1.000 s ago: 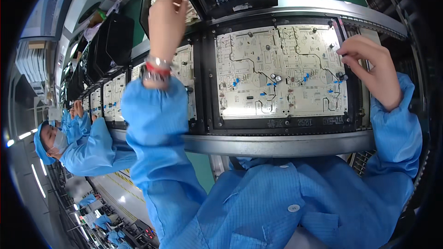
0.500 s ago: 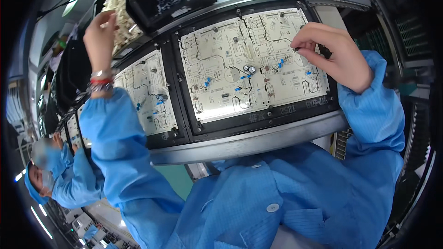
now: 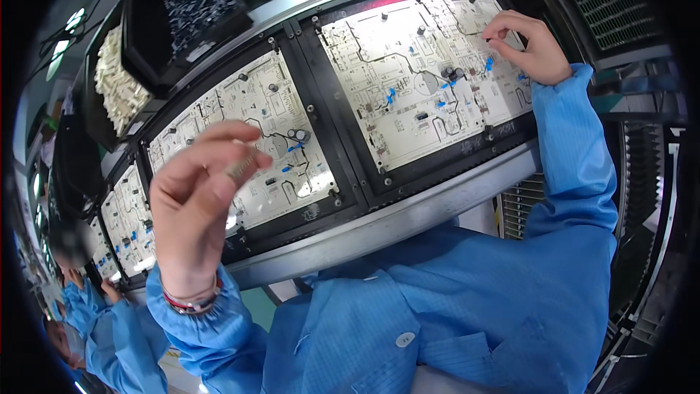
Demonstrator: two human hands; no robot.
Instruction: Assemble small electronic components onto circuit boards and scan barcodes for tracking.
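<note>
My left hand [image 3: 191, 208] is raised in front of the middle circuit board [image 3: 219, 109], thumb and fingers pinching a small cream-white plastic connector [image 3: 243, 165]. Over the upper right part of the right-hand circuit board [image 3: 408, 36], my right hand [image 3: 538, 47] has thumb and forefinger closed on a tiny dark component [image 3: 489, 39]; its exact kind is too small to make out. Both boards are pale, set in black frames, and carry blue parts and round capacitors.
Behind the boards stand a black bin of dark small parts [image 3: 197, 11] and a heap of cream connectors [image 3: 117, 84] in another bin. A metal rail [image 3: 408, 208] runs along the near edge. At far left a co-worker in a blue sleeve [image 3: 120, 335] works at another board [image 3: 131, 226].
My left hand has come from the connector bin down and toward me, now showing a connector. The boards sit further right in view. My right hand still pinches the dark component.
</note>
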